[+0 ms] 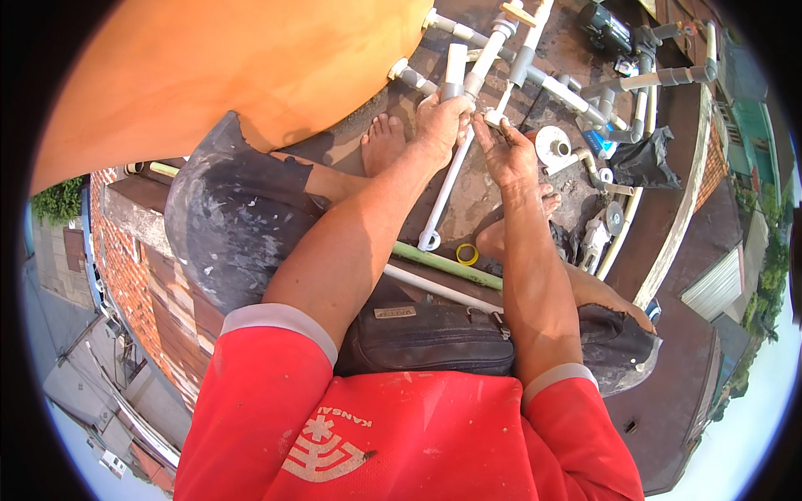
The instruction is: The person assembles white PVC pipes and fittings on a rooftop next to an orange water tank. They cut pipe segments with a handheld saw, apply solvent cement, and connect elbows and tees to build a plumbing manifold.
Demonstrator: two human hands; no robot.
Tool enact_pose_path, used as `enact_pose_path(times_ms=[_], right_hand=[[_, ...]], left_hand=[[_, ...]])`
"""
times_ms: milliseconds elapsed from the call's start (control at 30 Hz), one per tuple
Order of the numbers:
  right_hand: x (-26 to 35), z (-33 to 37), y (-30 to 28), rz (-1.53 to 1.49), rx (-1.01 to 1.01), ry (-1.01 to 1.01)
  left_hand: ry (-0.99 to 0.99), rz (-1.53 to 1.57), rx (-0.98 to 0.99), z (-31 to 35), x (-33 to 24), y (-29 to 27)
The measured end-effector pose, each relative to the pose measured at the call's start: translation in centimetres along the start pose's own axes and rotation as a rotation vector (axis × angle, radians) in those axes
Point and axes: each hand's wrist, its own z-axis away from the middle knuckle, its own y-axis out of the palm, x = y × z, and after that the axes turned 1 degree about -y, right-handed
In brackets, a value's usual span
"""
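Note:
My left hand (441, 129) is wrapped around a pipe joint, where a short upright white pipe (456, 63) rises from a grey fitting (452, 89). Between the thumb and fingers of my right hand (506, 152) is a small white cap-like piece (494, 119), with a thin pale stem pointing up toward the pipework. Its exact kind is not clear. Both hands are close together. A long thin white pipe (447, 190) slants down from beside my left hand to a ring-shaped end. Right of my right hand stands a white and orange round container (552, 145).
A large orange tank (242, 75) curves along the left, joined to white and grey pipes (561, 90). A black pump (606, 27) stands at the far right. Lower down are an angle grinder (597, 238), a yellow tape roll (467, 254), a green pipe (447, 265) and a black bag (426, 338).

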Motion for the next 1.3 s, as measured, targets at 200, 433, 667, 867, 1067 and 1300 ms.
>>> enact_pose_path(times_ms=[200, 433, 667, 867, 1067, 1300], right_hand=[[0.6, -0.4, 0.6, 0.042, -0.089, -0.070], [-0.4, -0.2, 1.6, -0.124, -0.094, -0.077], [-0.8, -1.1, 3.1, 0.089, -0.150, -0.130], [-0.2, -0.6, 3.8, -0.046, -0.172, -0.138], [-1.0, -1.5, 1.9, 1.049, -0.248, -0.571], [-0.3, 1.0, 4.7, 0.833, -0.377, -0.353]], left_hand=[[-0.008, 0.012, 0.022, -0.3, 0.5, -0.3], [-0.020, 0.054, 0.014, -0.5, 0.9, -0.2], [-0.016, 0.053, 0.034, -0.5, 1.0, -0.4], [-0.034, 0.047, 0.014, -0.2, 0.7, -0.2], [-0.043, 0.032, 0.027, 0.1, 0.7, 0.3], [-0.021, -0.133, 0.036, 0.4, 0.7, -0.1]])
